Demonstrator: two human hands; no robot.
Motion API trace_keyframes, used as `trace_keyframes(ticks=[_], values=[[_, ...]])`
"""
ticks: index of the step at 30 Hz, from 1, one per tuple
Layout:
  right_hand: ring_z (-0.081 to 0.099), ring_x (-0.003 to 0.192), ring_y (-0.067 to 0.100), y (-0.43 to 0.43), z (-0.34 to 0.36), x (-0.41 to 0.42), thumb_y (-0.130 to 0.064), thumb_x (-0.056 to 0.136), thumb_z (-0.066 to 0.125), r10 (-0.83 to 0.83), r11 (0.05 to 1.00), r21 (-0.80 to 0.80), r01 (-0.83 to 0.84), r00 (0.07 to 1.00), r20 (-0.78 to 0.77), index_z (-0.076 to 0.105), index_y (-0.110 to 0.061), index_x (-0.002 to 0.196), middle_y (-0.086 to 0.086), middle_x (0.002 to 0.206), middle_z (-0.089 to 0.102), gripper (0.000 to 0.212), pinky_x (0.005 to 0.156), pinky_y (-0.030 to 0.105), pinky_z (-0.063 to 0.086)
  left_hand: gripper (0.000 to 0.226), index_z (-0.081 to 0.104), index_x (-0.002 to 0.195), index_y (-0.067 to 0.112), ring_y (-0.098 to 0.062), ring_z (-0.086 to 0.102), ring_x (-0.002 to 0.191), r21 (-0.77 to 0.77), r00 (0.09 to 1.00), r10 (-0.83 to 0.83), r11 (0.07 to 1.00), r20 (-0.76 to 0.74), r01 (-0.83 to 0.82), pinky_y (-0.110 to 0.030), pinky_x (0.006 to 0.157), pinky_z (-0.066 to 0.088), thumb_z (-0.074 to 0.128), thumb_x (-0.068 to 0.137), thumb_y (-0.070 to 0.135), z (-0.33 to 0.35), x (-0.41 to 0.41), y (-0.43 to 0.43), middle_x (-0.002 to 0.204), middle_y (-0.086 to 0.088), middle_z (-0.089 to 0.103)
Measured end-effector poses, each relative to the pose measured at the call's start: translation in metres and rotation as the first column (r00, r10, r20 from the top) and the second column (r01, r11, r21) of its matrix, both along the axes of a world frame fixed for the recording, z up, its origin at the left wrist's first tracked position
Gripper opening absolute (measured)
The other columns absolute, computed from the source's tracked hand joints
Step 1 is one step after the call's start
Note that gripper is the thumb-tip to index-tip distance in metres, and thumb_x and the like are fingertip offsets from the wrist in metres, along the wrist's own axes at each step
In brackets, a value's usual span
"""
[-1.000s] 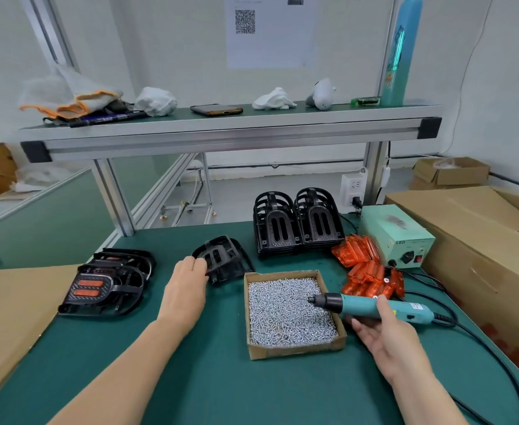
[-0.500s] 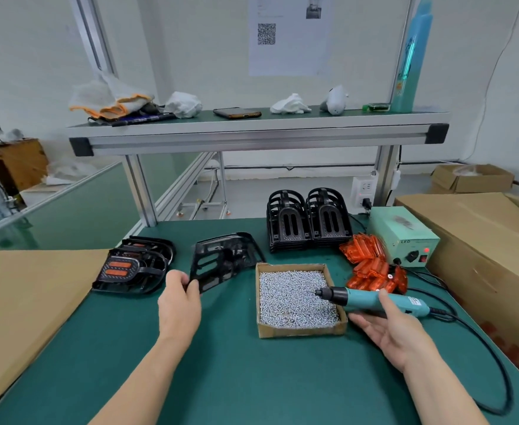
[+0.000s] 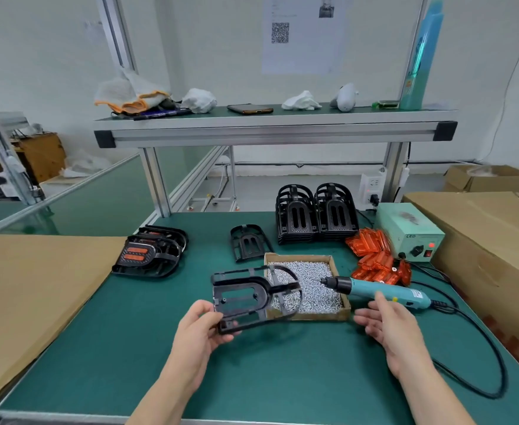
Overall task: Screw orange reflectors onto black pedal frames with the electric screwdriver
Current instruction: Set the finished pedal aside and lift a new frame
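From my station I see the green-topped workbench (image 3: 129, 348), with a flat brown cardboard sheet (image 3: 21, 286) lapping its left edge. At the back edge stand two stacks of black plastic pedal frames (image 3: 316, 216). Near the left edge lie finished black pedals with orange inserts (image 3: 147, 253). A shallow cardboard tray of silver screws (image 3: 307, 289) sits mid-bench, and just to its right is a heap of orange plastic reflectors (image 3: 374, 256). The left hand (image 3: 196, 332) pinches one black pedal frame (image 3: 246, 299) by its straight end, thumb on top and fingers under. The frame is lifted off the bench, its curved end over the tray's near-left corner. The teal electric screwdriver (image 3: 381, 291) lies across the tray's right rim, bit over the screws. The right hand (image 3: 390, 326) is spread wide and grips nothing. Its fingertips are at the screwdriver's barrel, though I cannot tell whether they touch.
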State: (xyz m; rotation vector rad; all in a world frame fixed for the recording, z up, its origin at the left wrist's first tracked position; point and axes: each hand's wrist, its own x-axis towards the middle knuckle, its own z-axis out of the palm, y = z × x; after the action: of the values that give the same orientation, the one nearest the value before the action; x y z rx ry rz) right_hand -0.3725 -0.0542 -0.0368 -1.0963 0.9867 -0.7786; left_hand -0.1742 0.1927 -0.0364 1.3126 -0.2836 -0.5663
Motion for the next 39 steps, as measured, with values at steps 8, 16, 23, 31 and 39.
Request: trace_keyframes(ticks=[8,16,23,31,39], values=[[0.059,0.06,0.005,0.036,-0.01,-0.008,-0.02,0.099,0.063,0.225,0.877,-0.413,-0.245,0.969,-0.099,0.071,-0.021,0.1,-0.003,0.074,0.072,0.008,0.059,0.01,0.045,0.022,0.043,0.08,0.01,-0.032,0.067,0.067,0.095,0.966,-0.257,0.961,-0.028,0.259,-0.026,0.048,0.049,0.044,0.091,-0.009,-0.008,-0.033,-0.006,0.081,-0.022,0.063],[0.061,0.068,0.005,0.029,-0.02,-0.01,-0.011,0.093,0.07,0.204,0.829,-0.484,-0.28,0.957,-0.206,0.079,-0.024,0.095,-0.004,0.079,0.074,0.016,0.073,0.028,0.05,0.015,0.047,0.077,0.006,-0.029,0.068,0.058,0.395,0.943,-0.31,0.886,0.12,0.241,-0.029,0.05,0.048,0.056,0.088,0.001,-0.009,-0.042,-0.009,0.063,-0.011,0.058],[0.068,0.087,0.003,0.023,-0.027,-0.007,-0.021,0.092,0.071,0.144,0.794,-0.537,-0.285,0.946,-0.291,0.078,-0.031,0.09,-0.019,0.088,0.075,0.012,0.084,0.03,0.053,0.026,0.056,0.06,0.018,-0.009,0.047,0.053,0.676,0.746,-0.429,0.736,0.509,-0.038,-0.027,0.062,0.045,0.065,0.083,0.027,-0.009,-0.039,-0.013,0.06,-0.003,0.065],[0.058,0.069,0.004,0.024,-0.028,-0.008,-0.017,0.091,0.07,0.093,0.741,-0.603,-0.295,0.935,-0.343,0.071,-0.029,0.072,-0.014,0.072,0.069,0.022,0.067,0.022,0.044,0.036,0.044,0.063,0.023,-0.01,0.046,0.058,0.698,0.572,-0.48,0.672,0.665,-0.249,-0.024,0.054,0.033,0.052,0.091,0.044,-0.023,-0.041,-0.013,0.054,0.01,0.05],[0.058,0.073,0.006,0.027,-0.029,-0.005,-0.007,0.085,0.067,0.001,0.69,-0.657,-0.302,0.909,-0.417,0.064,-0.026,0.066,-0.012,0.07,0.065,0.026,0.065,0.014,0.04,0.018,0.049,0.076,0.031,-0.004,0.052,0.068,0.588,0.575,-0.358,0.758,0.736,-0.281,-0.016,0.056,0.035,0.059,0.085,0.042,-0.029,-0.033,-0.025,0.069,0.013,0.056]])
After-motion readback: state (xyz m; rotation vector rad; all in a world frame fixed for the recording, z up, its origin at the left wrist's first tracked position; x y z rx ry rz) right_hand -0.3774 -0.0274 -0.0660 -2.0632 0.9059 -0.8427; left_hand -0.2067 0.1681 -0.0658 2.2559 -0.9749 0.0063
